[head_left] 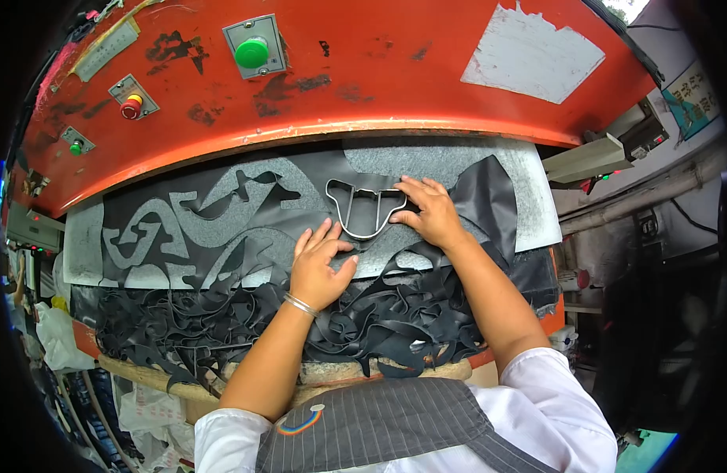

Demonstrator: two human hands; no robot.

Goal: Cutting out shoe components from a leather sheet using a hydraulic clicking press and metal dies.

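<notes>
Metal die (378,208) just left of right grip (436,214), touching.

White bag (57,337) left; teal poster (691,101), apparently, right.

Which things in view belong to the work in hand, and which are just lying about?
In use:
metal outline cutter, right hand at its edge, left hand beside it
black sheet beneath
pale board under the sheet

Seemingly lying about:
heaped black offcuts
white plastic bag, far left
</notes>
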